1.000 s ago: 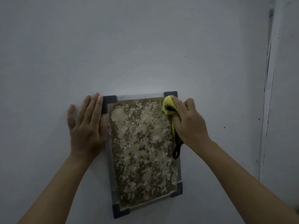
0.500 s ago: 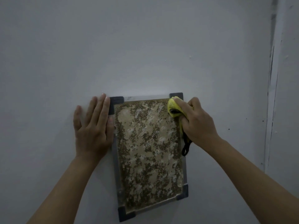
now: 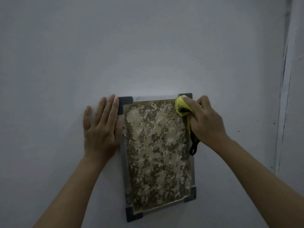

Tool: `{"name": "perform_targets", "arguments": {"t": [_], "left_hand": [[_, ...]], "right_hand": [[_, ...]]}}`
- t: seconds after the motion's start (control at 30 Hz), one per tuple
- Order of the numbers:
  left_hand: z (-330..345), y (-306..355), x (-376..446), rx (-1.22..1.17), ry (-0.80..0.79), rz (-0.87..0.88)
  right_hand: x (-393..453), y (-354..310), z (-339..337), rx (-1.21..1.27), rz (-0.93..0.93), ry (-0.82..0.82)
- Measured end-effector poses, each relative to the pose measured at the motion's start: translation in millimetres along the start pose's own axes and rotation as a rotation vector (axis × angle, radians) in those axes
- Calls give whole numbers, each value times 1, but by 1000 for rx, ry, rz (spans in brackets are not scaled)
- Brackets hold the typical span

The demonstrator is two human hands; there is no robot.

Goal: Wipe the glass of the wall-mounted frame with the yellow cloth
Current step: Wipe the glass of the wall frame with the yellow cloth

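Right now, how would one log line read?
right hand: grips yellow cloth at glass top-right | left hand: flat, bracing frame

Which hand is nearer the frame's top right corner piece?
Right. The right hand presses the yellow cloth right at the top right corner piece; the left hand lies flat on the wall at the frame's opposite, left edge.

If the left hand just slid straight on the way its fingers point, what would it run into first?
The left hand lies flat with fingers pointing up the wall. Only bare wall shows above the fingertips. The frame and its dark top-left corner piece sit just beside the hand, so it would probably slide past them.
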State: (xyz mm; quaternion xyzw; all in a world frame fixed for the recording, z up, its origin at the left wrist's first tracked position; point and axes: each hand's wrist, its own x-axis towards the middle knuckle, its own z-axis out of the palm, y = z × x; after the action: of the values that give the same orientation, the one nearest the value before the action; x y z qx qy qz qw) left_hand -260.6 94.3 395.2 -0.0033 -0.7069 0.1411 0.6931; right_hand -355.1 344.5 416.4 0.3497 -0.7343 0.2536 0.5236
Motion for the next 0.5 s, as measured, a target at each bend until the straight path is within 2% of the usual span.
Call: {"name": "perform_targets", "arguments": {"t": [0.2, 0.37, 0.5], "left_hand": [[-1, 0, -3, 6, -6, -17], [-3, 2, -4, -9, 18, -25], [1, 0, -7, -3, 7, -33]], "right_hand": [[-16, 7, -4, -18, -36, -116], [4, 3, -11, 35, 21, 16], [6, -11, 3, 44, 7, -25]]}}
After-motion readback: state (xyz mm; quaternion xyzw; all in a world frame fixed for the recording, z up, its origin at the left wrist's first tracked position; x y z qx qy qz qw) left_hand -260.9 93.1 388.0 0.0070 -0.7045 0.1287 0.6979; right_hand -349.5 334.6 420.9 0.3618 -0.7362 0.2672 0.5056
